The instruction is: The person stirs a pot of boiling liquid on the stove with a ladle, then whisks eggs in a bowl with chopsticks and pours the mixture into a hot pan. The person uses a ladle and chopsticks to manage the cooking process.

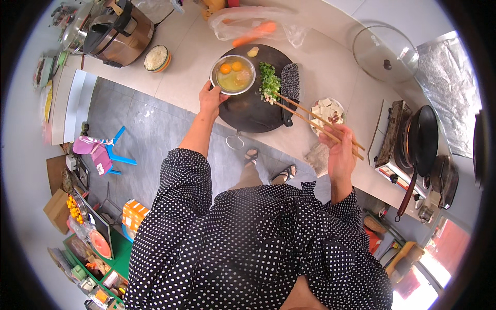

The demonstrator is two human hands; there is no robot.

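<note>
My left hand (211, 100) grips the rim of a round metal bowl (233, 93), held over a dark round cutting board (248, 114). Inside the bowl are raw eggs (236, 66) with whole yolks. My right hand (341, 149) holds a pair of wooden chopsticks (310, 115). Their tips reach the near end of a pile of chopped scallions (269, 79) on the board; whether they touch it I cannot tell. Beside the scallions lies a cleaver (290, 81) with a speckled blade and black handle. A pale yellow peeled piece (253, 52) sits at the board's far edge.
White cubes, apparently tofu, fill a bowl (327, 108) right of the board. Behind are carrots in a plastic bag (255, 33). Rice bowl (157, 59) and cooker (120, 37) stand left. A wok (423, 140) on a gas stove and a glass lid (385, 52) are right.
</note>
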